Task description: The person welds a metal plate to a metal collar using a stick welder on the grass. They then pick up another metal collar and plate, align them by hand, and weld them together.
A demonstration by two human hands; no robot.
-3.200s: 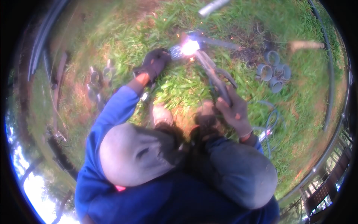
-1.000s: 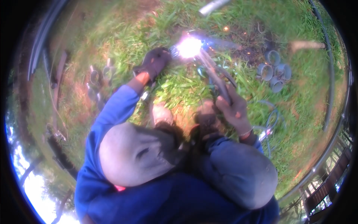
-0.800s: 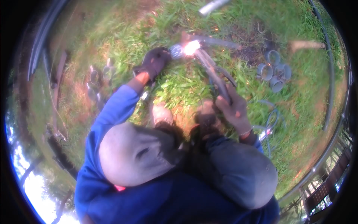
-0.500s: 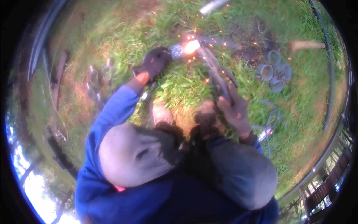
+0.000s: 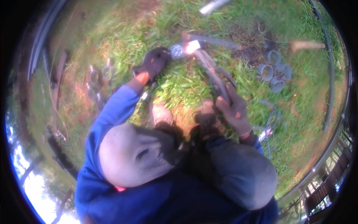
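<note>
My left hand (image 5: 156, 61), in a dark glove, is closed on the near end of a short metal piece (image 5: 176, 51), apparently a pipe section. The far end of that piece glows white-hot (image 5: 192, 47). My right hand (image 5: 234, 114) grips the handle of a long torch-like tool (image 5: 214, 72), with a lever or second tube along its side. The tool's tip reaches the glowing end; glare hides whether they touch. A flat metal bar (image 5: 216, 41) lies in the grass just behind them.
Several short pipe pieces (image 5: 276, 71) stand grouped on the right, and more rings (image 5: 95, 77) lie on the left. A blue hose (image 5: 274, 117) coils beside my right knee. A pale tube (image 5: 214, 6) lies at the top, a wooden handle (image 5: 307, 45) at the right.
The spray of sparks around the hot end has mostly gone, and the glow is smaller and whiter. The tool in my right hand has shifted very slightly; my left hand stays put.
</note>
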